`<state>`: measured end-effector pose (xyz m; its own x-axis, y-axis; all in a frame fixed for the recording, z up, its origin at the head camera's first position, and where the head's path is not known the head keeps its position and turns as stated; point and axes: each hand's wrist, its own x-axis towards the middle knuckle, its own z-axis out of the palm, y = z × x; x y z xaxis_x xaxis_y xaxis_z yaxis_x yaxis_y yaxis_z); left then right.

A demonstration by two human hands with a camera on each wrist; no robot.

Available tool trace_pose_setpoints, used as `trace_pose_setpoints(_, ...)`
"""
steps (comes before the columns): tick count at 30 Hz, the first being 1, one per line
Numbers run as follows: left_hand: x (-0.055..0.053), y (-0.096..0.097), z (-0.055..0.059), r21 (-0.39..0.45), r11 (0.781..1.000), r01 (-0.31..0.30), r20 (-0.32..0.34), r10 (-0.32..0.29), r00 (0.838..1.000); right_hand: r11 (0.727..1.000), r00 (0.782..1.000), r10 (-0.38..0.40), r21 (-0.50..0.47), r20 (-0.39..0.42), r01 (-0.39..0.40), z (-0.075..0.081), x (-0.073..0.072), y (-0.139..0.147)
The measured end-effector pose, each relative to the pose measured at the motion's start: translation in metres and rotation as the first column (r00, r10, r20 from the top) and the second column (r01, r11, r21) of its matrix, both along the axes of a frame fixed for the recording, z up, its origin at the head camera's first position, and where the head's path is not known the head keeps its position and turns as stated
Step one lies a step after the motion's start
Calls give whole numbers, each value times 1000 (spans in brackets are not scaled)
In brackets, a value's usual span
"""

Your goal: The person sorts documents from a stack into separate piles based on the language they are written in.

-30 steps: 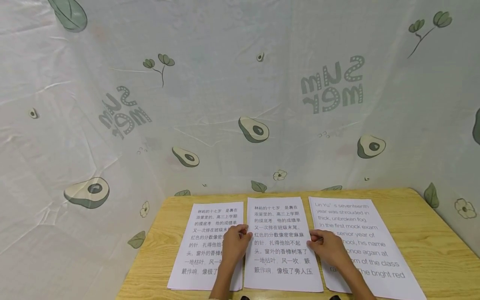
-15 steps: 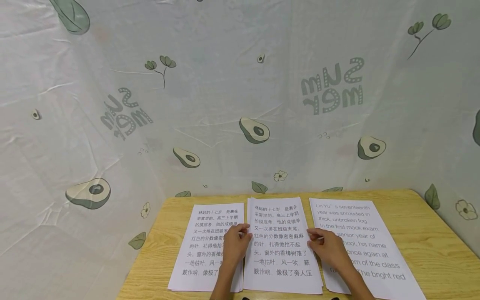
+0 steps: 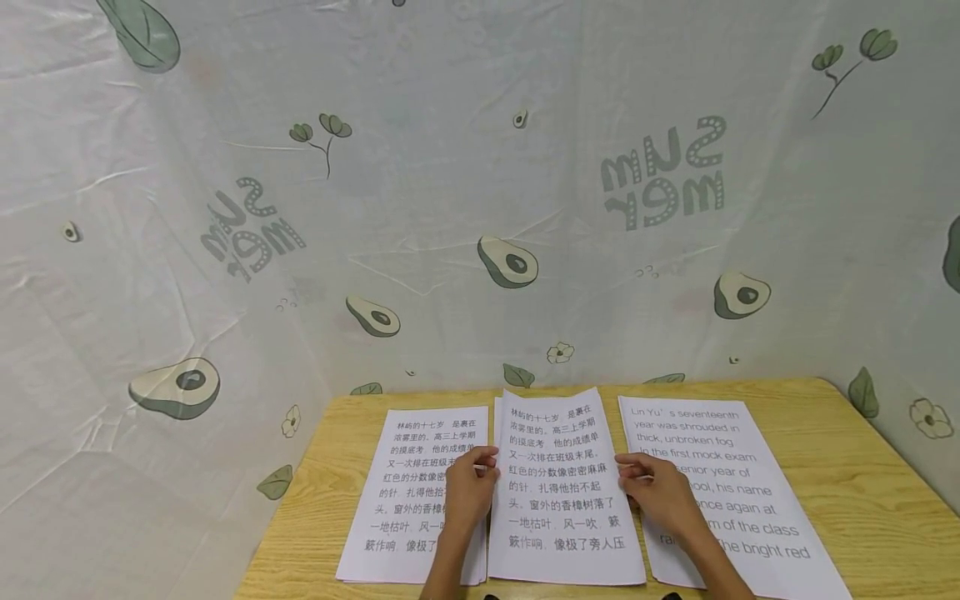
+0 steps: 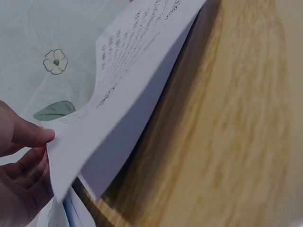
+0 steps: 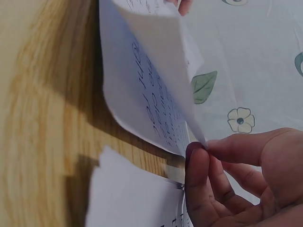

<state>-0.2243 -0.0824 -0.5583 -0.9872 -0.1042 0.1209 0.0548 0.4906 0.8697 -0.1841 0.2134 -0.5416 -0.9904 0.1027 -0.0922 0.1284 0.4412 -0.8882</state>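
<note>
A white sheet printed with large Chinese characters [image 3: 558, 500] tops the middle paper pile. My left hand [image 3: 467, 492] pinches its left edge between thumb and fingers, and my right hand [image 3: 663, 496] pinches the right edge. The far end of the sheet bows upward. In the left wrist view the sheet [image 4: 137, 80] curves up off the wooden surface, its edge at my left thumb tip. The right wrist view has the raised sheet [image 5: 163, 42] between right thumb and index finger. Behind it, a page with Latin lettering [image 5: 137, 90] also stands away from the table.
To the left lies a pile of Chinese-printed paper [image 3: 408, 500], partly under my left forearm. A pile with English text [image 3: 757, 500] lies to the right, partly covered by my right arm. The wooden table [image 3: 847, 450] meets an avocado-patterned curtain [image 3: 450, 167].
The middle top sheet's far end has lifted and bowed up, exposing a strip of paper beneath at its upper left. Both hands keep nearly the same places at its sides.
</note>
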Motion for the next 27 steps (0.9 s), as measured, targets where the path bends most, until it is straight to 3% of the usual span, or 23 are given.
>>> trace_pose_setpoints(6, -2, -3, 0, 41, 999, -8, 3, 8, 1000, 993, 999, 13, -118, 42, -8, 1, 0, 4)
trace_pose_setpoints(15, 0, -8, 6, 152, 988, -22, 80, 10, 997, 966, 993, 46, -258, 106, -17, -1, -1, 11)
trace_pose_setpoints(23, 1, -17, 9, 242, 970, -25, 146, -11, 989, 915, 990, 60, -402, 126, -4, -1, 1, 2)
trace_pose_setpoints(27, 3, -27, 10, 256, 966, -33, 157, -8, 988, 904, 991, 62, -427, 123, -4, -2, 1, -6)
